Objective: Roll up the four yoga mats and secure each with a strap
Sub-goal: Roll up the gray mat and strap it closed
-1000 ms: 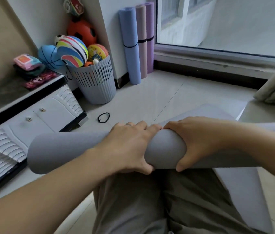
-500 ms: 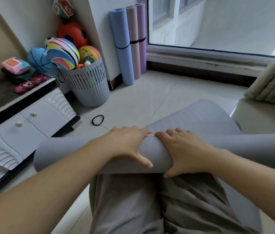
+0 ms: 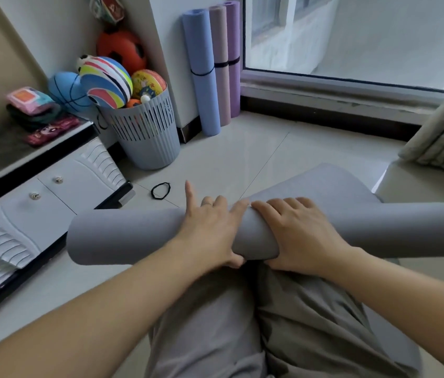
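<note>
The left hand (image 3: pixel 210 230) and right hand (image 3: pixel 297 236) clasp the grey yoga mat (image 3: pixel 122 238) across the lap (image 3: pixel 215 323), fingers (image 3: pixel 278 208) curled over it, thumbs beneath, seemingly to keep the roll tight. Just beyond the fingers lies a black loop (image 3: pixel 161 190), probably its strap; farther off, three strapped mats (image 3: pixel 204 77) stand.

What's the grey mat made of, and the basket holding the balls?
The grey mat looks like soft matte foam: it rolls into a thick, smooth tube with no shine. The basket is probably hard plastic, judging by its thin moulded slits and smooth walls.
</note>
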